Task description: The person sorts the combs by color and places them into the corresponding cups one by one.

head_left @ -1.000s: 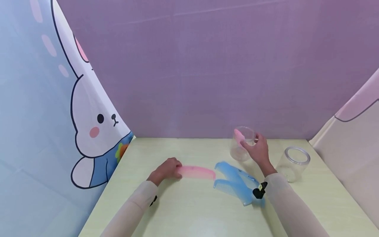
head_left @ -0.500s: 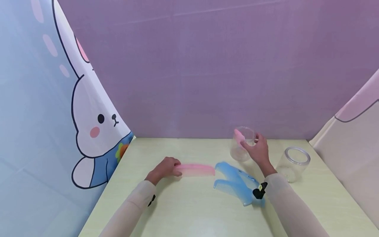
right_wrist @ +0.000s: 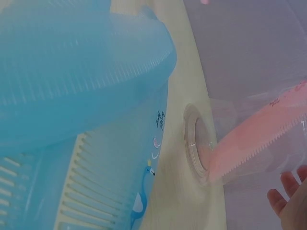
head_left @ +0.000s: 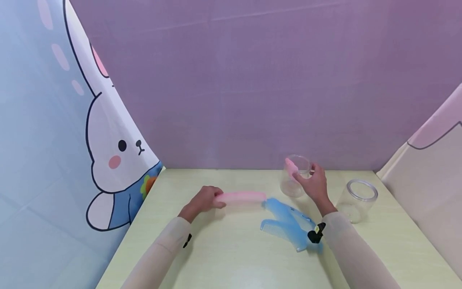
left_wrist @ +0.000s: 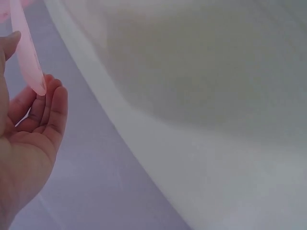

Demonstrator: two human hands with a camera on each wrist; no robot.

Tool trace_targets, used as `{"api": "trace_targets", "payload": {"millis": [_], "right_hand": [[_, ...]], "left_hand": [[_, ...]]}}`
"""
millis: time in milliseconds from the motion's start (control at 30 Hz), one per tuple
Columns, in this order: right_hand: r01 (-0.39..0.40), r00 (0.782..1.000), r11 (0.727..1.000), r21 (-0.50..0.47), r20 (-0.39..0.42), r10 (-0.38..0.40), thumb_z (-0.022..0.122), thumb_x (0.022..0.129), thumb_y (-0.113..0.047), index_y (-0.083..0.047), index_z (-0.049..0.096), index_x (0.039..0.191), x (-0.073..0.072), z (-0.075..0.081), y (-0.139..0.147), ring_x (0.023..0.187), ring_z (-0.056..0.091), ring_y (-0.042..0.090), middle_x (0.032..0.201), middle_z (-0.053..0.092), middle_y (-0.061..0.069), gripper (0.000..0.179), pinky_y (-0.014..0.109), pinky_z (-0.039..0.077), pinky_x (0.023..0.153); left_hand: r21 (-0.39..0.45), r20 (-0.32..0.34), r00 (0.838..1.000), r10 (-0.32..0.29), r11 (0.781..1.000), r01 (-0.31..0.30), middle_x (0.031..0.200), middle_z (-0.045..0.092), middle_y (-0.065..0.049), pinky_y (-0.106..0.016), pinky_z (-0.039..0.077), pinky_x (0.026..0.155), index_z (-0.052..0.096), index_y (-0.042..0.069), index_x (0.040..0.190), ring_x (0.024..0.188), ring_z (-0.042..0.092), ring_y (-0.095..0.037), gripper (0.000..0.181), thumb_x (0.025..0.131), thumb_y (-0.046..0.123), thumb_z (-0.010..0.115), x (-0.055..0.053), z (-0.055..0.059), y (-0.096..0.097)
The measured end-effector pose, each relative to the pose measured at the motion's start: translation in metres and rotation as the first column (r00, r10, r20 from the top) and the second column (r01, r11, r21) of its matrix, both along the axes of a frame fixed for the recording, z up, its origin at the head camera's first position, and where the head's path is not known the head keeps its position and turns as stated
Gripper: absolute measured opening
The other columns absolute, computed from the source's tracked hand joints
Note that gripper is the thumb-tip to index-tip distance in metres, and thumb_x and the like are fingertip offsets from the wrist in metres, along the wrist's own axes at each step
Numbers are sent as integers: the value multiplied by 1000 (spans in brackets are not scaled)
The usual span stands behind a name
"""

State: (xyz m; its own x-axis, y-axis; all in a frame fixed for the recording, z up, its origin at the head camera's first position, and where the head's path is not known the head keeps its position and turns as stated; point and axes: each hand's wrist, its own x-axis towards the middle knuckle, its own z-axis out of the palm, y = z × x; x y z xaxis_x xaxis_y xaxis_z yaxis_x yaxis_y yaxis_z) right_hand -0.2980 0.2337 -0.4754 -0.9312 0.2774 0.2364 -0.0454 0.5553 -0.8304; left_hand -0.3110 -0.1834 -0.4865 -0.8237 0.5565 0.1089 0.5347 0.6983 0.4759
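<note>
My left hand (head_left: 203,199) pinches one end of a pink comb (head_left: 242,196) between thumb and fingers. The comb points right, its far tip overlapping the upper end of the blue combs (head_left: 283,214). In the left wrist view the comb (left_wrist: 29,62) shows narrow edge-on, against the fingertips. My right hand (head_left: 315,185) holds a clear jar (head_left: 293,190) at the back, thumb at the near side and fingers at the right. A second pink comb (right_wrist: 261,132) leans inside that jar, teeth showing in the right wrist view.
Another clear jar (head_left: 362,211) with a thick rim stands to the right of my right forearm. The blue combs lie overlapping on the pale table (head_left: 231,257), partly below my right wrist. A purple cloth (head_left: 231,100) hangs behind the table's far edge.
My left hand has moved slightly away from me with the pink comb, whose face and teeth now show less in the head view. The right hand and the jar stay in place.
</note>
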Motion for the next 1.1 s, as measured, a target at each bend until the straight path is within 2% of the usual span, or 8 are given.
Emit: {"api": "trace_targets", "payload": {"millis": [100, 200, 333, 600, 733, 967, 1100], "right_hand": [[-2, 1000, 1000, 6, -2, 2, 72, 90, -53, -2, 35, 153, 1, 0, 0, 130, 45, 42, 148, 43, 24, 89, 59, 48, 103], [0, 1000, 1000, 8, 2, 0, 72, 90, -54, -2, 35, 153, 1, 0, 0, 130, 45, 42, 149, 43, 24, 90, 59, 48, 103], [6, 1000, 1000, 8, 3, -6, 72, 90, -54, -2, 36, 153, -1, -1, 2, 130, 45, 41, 148, 43, 23, 90, 59, 48, 102], [4, 1000, 1000, 5, -6, -4, 73, 90, -52, -2, 36, 153, -2, -3, 3, 129, 46, 41, 148, 44, 23, 88, 59, 48, 102], [3, 1000, 1000, 4, -7, -3, 73, 90, -52, -2, 37, 152, -2, -4, 3, 129, 46, 42, 148, 44, 23, 87, 60, 47, 103], [5, 1000, 1000, 7, -17, -5, 73, 90, -51, -2, 37, 152, -3, -3, 4, 129, 46, 42, 147, 44, 23, 87, 60, 47, 104], [7, 1000, 1000, 7, -20, -7, 74, 90, -50, -2, 37, 152, -2, -3, 4, 128, 47, 41, 147, 44, 24, 86, 59, 48, 103]], "left_hand": [[8, -4, 1000, 20, 1000, -20, 73, 57, 5, -22, 39, 60, 71, 3, 91, 65, 47, -7, 29, 85, 31, 79, -1, 5, 6], [12, -16, 999, 39, 999, -39, 82, 69, -3, -23, 45, 64, 73, 1, 102, 69, 53, -9, 36, 85, 32, 80, -3, 11, 13], [19, -39, 998, 50, 999, -49, 90, 73, -11, -27, 49, 68, 74, -1, 106, 73, 55, -12, 40, 85, 32, 80, -4, 18, 22], [37, -64, 994, 85, 996, -83, 95, 75, -10, -31, 53, 76, 74, 0, 109, 76, 58, -12, 41, 86, 34, 78, -5, 34, 38], [45, -50, 993, 104, 994, -101, 95, 74, -10, -33, 53, 77, 74, 0, 110, 77, 58, -14, 41, 86, 34, 78, -6, 42, 46], [81, -79, 990, 119, 990, -113, 77, 64, 0, -27, 47, 69, 74, 3, 100, 69, 53, -12, 33, 85, 33, 78, -8, 57, 61], [75, -71, 989, 131, 989, -126, 72, 57, 3, -24, 43, 63, 73, 5, 98, 66, 51, -11, 32, 86, 35, 77, -7, 65, 70]]}}
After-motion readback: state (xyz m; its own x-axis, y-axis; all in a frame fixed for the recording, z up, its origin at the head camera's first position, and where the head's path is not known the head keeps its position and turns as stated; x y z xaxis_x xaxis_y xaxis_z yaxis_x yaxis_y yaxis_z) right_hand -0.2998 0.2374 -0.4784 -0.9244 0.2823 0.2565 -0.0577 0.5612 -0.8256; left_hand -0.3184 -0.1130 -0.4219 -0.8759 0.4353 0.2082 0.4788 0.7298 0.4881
